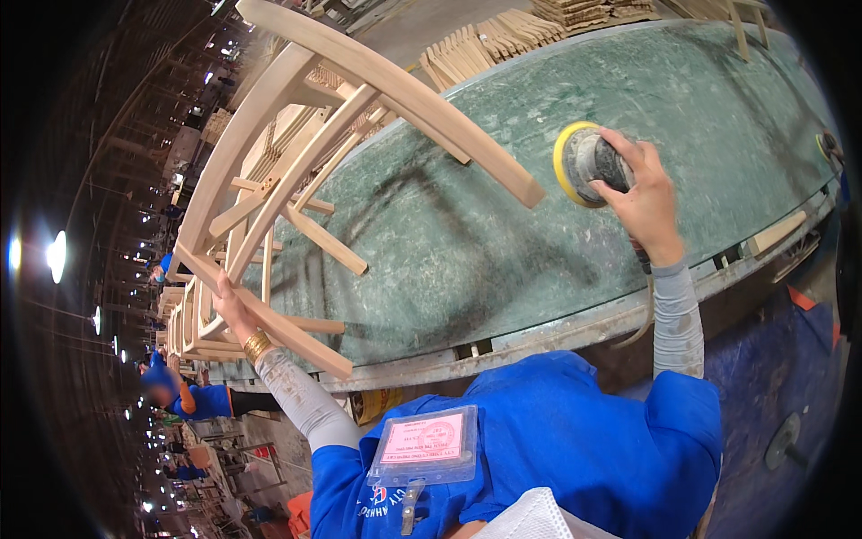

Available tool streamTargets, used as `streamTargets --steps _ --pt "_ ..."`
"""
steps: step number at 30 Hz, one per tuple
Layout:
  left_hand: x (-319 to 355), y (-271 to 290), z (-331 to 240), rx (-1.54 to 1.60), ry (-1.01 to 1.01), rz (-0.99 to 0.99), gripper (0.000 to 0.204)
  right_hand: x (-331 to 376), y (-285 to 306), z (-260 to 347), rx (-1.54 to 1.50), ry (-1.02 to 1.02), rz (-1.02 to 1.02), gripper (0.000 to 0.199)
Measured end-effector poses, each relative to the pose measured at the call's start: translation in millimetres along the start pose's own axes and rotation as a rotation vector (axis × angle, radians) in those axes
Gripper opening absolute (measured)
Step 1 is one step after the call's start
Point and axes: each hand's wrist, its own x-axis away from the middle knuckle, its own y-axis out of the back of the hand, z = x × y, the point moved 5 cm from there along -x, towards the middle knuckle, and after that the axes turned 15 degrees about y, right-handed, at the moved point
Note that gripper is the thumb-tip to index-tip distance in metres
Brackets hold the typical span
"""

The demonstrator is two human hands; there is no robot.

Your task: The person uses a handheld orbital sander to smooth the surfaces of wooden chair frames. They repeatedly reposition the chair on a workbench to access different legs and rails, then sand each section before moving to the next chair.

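Note:
My right hand [645, 193] is wrapped round an orbital sander [593, 163], a round grey and black tool with a yellow pad. The sander is tilted on its side, its pad turned left toward the chair frame. Gripping a leg of the pale wooden chair frame [287, 180], my left hand [232, 310] is closed at the frame's near end. The frame stands tilted over the green table, with one long leg reaching right toward the sander but apart from it. My left fingers are partly hidden behind the wood.
The long green worktable [431, 242] curves across the view. More chair frames [193, 323] line up at its left end. Stacked wooden parts [489, 45] lie beyond the far edge. Another sander [828, 148] rests at the far right. A co-worker in blue [202, 402] is at the left.

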Motion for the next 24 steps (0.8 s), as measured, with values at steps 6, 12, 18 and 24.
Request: streamTargets --steps 6,12,18,24 --pt "-2.4 -6.2 -1.7 0.081 0.044 0.035 0.039 20.8 -21.0 24.2 0.025 0.072 0.033 0.069" --pt "-15.9 -10.3 -2.3 0.060 0.005 0.064 0.040 25.7 -46.5 42.0 -0.037 0.064 0.061 0.068" --pt "-28.2 -5.0 -1.5 0.045 -0.034 0.018 0.040 -20.4 -69.3 68.4 -0.014 0.179 0.048 0.066" --pt "-17.2 2.2 -9.1 0.045 -0.109 -0.001 0.036 -114.4 -94.3 119.6 0.039 0.299 0.030 0.063"
